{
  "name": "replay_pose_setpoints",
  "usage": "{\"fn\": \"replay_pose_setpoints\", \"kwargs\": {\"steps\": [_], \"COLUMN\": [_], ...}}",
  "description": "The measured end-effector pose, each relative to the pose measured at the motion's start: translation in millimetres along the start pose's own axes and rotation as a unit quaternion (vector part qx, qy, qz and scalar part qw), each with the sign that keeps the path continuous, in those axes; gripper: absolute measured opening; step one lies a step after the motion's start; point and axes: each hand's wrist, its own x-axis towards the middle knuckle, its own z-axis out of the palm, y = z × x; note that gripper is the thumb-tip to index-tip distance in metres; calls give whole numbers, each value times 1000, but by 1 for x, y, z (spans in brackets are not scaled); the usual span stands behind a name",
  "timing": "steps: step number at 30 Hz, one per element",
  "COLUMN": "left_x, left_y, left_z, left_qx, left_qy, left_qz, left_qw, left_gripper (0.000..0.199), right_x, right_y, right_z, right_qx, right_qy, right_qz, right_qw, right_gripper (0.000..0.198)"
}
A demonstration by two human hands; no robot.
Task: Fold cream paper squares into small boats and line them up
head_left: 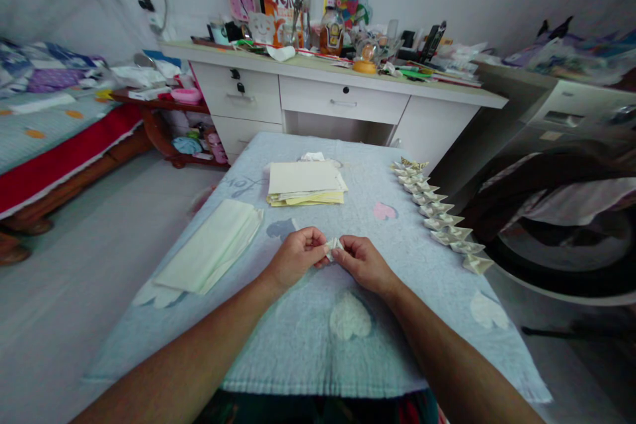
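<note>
Pale blue cloth covers the work surface, its hemmed near edge running straight across below the forearms. Left margin: long sheets of pale paper lie aslant along the cloth's edge. Far side: a paper stack, cream on top with yellow sheets beneath, sits left of centre, short of the white desk. Right margin: a row of folded paper pieces follows the edge, the nearest one close to the border. Room for movement: printed cloth shows between right hand and row, and from both hands back to the near hem. The paper stack stands nearer the left hand than the row stands to the right.

Pose: forearms enter from the lower corners and converge at mid-cloth. Left hand and right hand meet with fingers curled, thumbs turned inward. Grip: both pinch one small folded paper between thumbs and fingers, from opposite sides. It is located between the fingertips, above mid-cloth; contact with the cloth cannot be determined.
</note>
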Motion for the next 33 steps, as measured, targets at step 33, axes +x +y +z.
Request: {"fn": "replay_pose_setpoints", "kwargs": {"steps": [33], "left_x": [1], "left_y": [-10], "left_z": [-6], "left_qx": [355], "left_qy": [-9], "left_qz": [192], "left_qw": [915], "left_gripper": [22], "right_x": [0], "right_y": [7], "right_z": [-10], "right_qx": [-237], "right_qy": [58], "right_qz": [-92], "right_qw": [965], "right_gripper": [21]}}
